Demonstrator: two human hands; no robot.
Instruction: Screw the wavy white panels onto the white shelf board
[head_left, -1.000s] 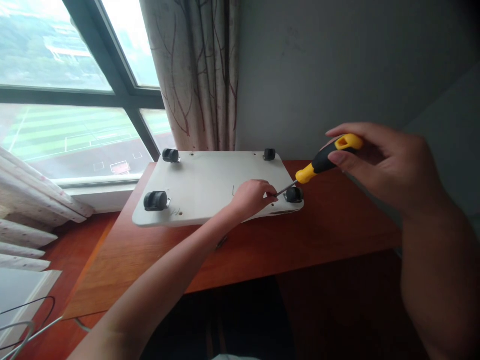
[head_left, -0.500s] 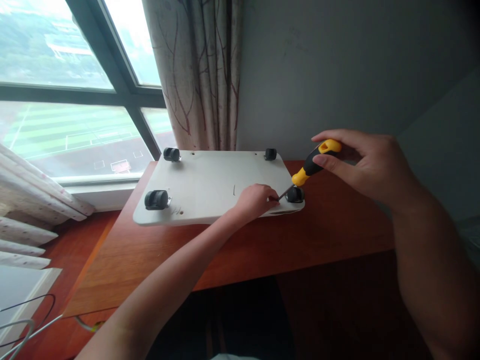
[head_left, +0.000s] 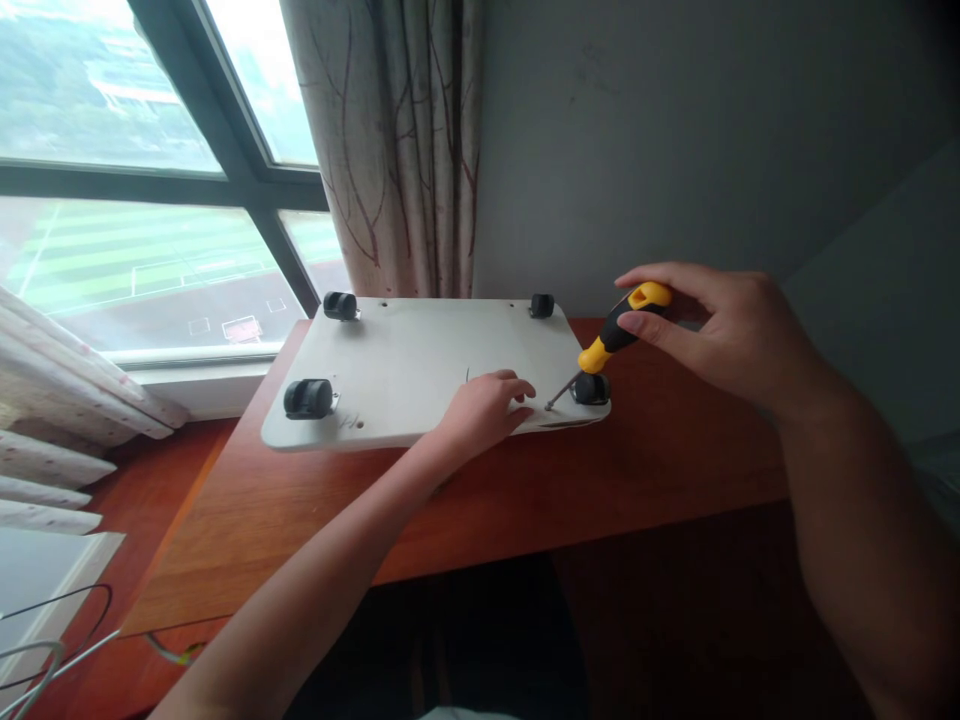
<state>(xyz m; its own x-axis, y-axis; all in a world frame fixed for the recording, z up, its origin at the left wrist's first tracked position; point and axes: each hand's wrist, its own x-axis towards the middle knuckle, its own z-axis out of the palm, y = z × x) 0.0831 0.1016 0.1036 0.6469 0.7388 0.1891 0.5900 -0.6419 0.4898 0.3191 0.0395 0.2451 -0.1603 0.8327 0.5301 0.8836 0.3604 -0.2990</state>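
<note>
My right hand (head_left: 705, 320) is closed around the yellow and black handle of a screwdriver (head_left: 616, 332), thumb along its side. The shaft slants down to the left, and its tip meets a small screw (head_left: 549, 407) near the front right corner of a white board (head_left: 420, 350). Left of that tip, my left hand (head_left: 491, 405) rests over the board's front edge with its fingers apart and nothing in them. Black caster wheels stand up at the board's corners; the front right caster (head_left: 591, 389) is just beside the screwdriver shaft.
The board lies on a reddish-brown wooden table (head_left: 300, 520). Behind it are a patterned curtain (head_left: 405, 150) and a grey wall (head_left: 637, 150). A window (head_left: 150, 260) is at the left, with cables (head_left: 60, 650) low at the left edge.
My left hand has moved left, away from the screwdriver tip, and its fingers have opened. The screw at the tip now shows. The right hand has shifted slightly left and down with the screwdriver.
</note>
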